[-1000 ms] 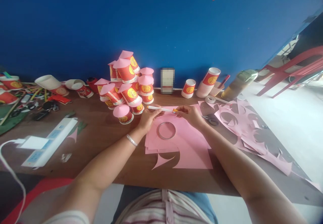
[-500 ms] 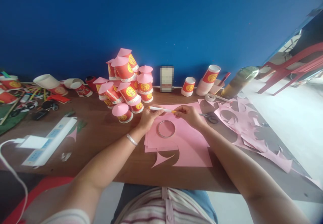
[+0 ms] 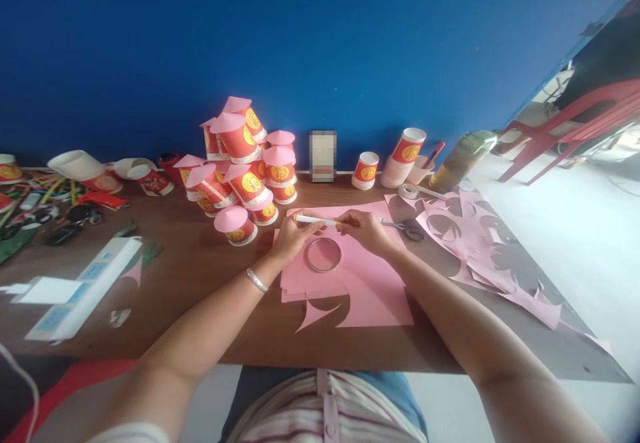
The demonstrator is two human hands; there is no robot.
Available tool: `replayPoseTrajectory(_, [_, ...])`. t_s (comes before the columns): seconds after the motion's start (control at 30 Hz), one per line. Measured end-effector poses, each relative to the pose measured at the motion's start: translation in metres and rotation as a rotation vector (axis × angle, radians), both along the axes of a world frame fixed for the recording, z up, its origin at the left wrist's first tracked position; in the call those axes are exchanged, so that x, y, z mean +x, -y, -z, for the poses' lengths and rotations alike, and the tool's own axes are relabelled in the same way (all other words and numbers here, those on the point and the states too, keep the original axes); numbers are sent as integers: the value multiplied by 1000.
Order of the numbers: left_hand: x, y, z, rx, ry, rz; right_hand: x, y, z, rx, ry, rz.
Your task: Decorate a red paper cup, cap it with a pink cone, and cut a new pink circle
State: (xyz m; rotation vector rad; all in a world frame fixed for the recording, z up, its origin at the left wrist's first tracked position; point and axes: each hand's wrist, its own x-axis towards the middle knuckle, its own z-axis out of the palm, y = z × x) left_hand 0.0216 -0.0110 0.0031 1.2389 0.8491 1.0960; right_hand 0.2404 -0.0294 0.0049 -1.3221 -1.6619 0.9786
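A white marker (image 3: 314, 220) with a yellow-orange end lies level between my two hands above pink paper. My left hand (image 3: 294, 235) is closed around the left part of its barrel. On the yellow-orange end, the fingers of my right hand (image 3: 366, 230) are pinched shut and cover part of it. Below the marker, a thin round ring (image 3: 309, 256) rests flat on the pink paper sheets (image 3: 375, 296). The lower sheet edge has a curved cut-out, beside a pointed pink scrap (image 3: 315, 315). Scissors (image 3: 411, 230) lie just right of my right hand.
Stacked red cups with pink cone tops (image 3: 245, 186) stand at back left. Behind the paper are a red cup (image 3: 365, 171), a tape roll (image 3: 409, 191) and a bottle (image 3: 463, 160). Cut pink scraps (image 3: 493, 270) cover the right side; a power strip (image 3: 85, 290) lies left.
The whole scene has shifted slightly left in view. The fingers of my right hand now sit nearer my left hand and cover more of the marker's yellow-orange end.
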Motion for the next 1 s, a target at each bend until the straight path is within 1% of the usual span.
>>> replayPoseTrajectory(0.07, [0,-2,3,48,-58,-49,11,-7,-1,100,223,63])
replayPoseTrajectory(0.13, [-2,-6,8,113,-111,-129,28,-15,-3,195,466,182])
replayPoseTrajectory(0.2, [-5,-9,11,198,-198,-180,47,-22,-3,195,541,279])
replayPoseTrajectory(0.23, [-6,-10,11,244,-249,-176,56,-25,-2,188,570,320])
replayPoseTrajectory(0.27, [-8,-11,11,288,-298,-144,63,-27,0,180,599,356])
replayPoseTrajectory(0.3, [-9,-11,9,329,-342,-86,69,-29,2,174,625,383])
replayPoseTrajectory(0.37, [-12,-10,5,396,-426,82,76,-30,6,173,672,401])
replayPoseTrajectory(0.47, [-15,-9,0,458,-568,303,75,-28,12,188,723,387])
replayPoseTrajectory(0.53, [-17,-9,-2,490,-635,394,71,-27,14,228,764,372])
replayPoseTrajectory(0.6, [-19,-10,-3,524,-650,455,68,-26,15,288,812,351])
replayPoseTrajectory(0.67, [-20,-10,-3,546,-636,489,65,-25,16,333,852,324])
replayPoseTrajectory(0.73, [-20,-9,-4,555,-627,508,63,-25,17,344,864,304])
replayPoseTrajectory(0.83, [-18,-6,-8,535,-623,501,61,-24,18,350,857,296])
replayPoseTrajectory(0.9, [-17,-3,-14,515,-616,468,61,-24,19,358,851,303])
replayPoseTrajectory(1.0, [-23,4,-29,500,-622,402,63,-25,23,385,843,326])
